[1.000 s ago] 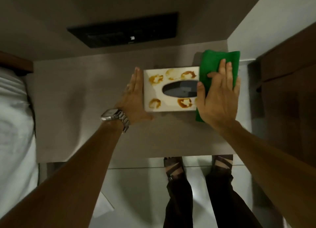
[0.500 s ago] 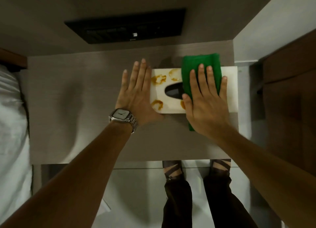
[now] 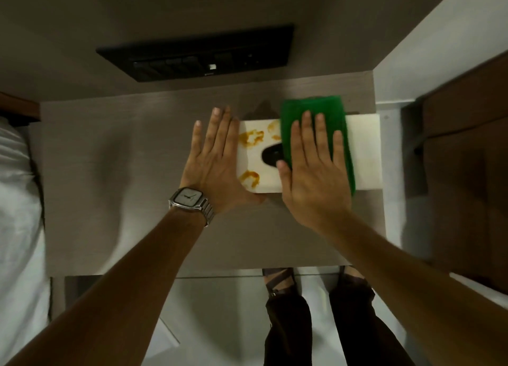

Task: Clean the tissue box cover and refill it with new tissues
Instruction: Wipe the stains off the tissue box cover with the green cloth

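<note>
A white tissue box cover [image 3: 367, 154] lies flat on the grey table [image 3: 123, 200], with orange-brown stains [image 3: 251, 139] on its left part and a dark oval slot [image 3: 270, 154] in the middle. A folded green cloth [image 3: 313, 106] lies over the cover's middle. My right hand [image 3: 313, 173] presses flat on the cloth, fingers spread. My left hand [image 3: 213, 159], with a metal watch at the wrist, rests flat against the cover's left end and holds nothing. The cover's right part looks free of stains.
A black panel [image 3: 198, 52] is set in the wall behind the table. White bedding [image 3: 16, 200] lies to the left. A dark wooden cabinet [image 3: 467, 173] stands to the right. My legs and sandalled feet [image 3: 277, 283] show below the table's near edge.
My right hand has slid the green cloth leftward from the cover's right end to its middle, and the stains on the right are gone. My left hand flattened against the left end.
</note>
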`<state>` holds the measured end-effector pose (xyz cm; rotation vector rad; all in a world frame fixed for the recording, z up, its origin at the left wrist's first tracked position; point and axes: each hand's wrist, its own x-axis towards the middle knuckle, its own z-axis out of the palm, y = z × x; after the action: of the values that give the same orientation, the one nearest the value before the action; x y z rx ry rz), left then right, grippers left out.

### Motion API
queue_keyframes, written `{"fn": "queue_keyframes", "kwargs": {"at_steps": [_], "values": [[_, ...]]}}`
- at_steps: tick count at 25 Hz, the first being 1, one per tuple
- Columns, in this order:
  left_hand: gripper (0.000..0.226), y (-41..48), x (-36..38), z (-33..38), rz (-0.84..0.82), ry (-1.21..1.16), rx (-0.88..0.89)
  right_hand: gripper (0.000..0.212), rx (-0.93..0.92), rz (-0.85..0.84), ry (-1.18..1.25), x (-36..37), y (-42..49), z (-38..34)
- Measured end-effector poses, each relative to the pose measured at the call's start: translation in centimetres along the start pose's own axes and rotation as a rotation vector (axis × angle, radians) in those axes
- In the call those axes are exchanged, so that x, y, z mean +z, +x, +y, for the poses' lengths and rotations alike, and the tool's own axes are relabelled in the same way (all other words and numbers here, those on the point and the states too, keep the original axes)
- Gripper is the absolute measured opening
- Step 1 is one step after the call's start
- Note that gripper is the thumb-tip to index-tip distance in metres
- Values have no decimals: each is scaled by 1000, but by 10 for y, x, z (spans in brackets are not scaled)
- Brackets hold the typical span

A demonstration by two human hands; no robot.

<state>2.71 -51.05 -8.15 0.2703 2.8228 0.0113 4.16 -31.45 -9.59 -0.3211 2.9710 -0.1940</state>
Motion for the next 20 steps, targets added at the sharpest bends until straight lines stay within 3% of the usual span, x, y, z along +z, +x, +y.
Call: {"fn": "queue_keyframes", "kwargs": {"at_steps": [3,6,9,13,16,20], "values": [[150,1,-4,-2,-38,6,-6,67,-97,-3,-38,-6,-14,45],[152,1,-2,-3,-44,1,-7,67,127,2,-6,-16,-10,92],[154,2,1,-1,-40,-11,0,71,285,58,-2,-17,14,63],[154,2,2,1,-25,-35,-12,70,21,-15,15,-4,6,2],[154,1,-2,-2,-47,-34,-10,68,-125,-49,-11,-5,-20,38],[157,0,-1,-5,-82,-34,3,69,168,-20,12,-18,-11,89]]}}
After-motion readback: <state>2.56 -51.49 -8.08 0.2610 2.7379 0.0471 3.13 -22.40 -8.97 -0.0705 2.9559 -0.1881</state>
